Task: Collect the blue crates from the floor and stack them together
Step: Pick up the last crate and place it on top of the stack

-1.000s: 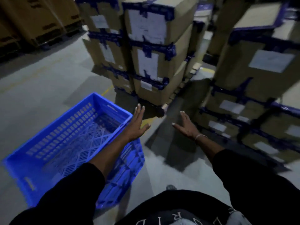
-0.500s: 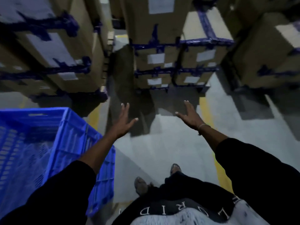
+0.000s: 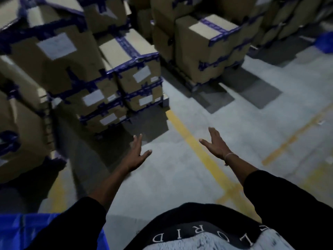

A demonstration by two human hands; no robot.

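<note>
Only a corner of a blue crate (image 3: 16,230) shows at the bottom left, mostly hidden behind my left sleeve. Another blue crate (image 3: 325,42) sits far off at the right edge, blurred. My left hand (image 3: 137,156) is stretched out over the grey floor, fingers apart, holding nothing. My right hand (image 3: 215,143), with a thin bracelet at the wrist, is also held out empty with fingers spread. Both hands are well away from either crate.
Stacks of taped cardboard boxes (image 3: 133,73) on pallets stand to the left and ahead, another stack (image 3: 207,49) further back. Yellow floor lines (image 3: 191,139) cross the grey concrete floor (image 3: 243,127) between the stacks.
The view has swung right: the blue crate slid from the left side to the bottom left corner. A distant blue crate came into view at right. Both hands stay empty and outstretched.
</note>
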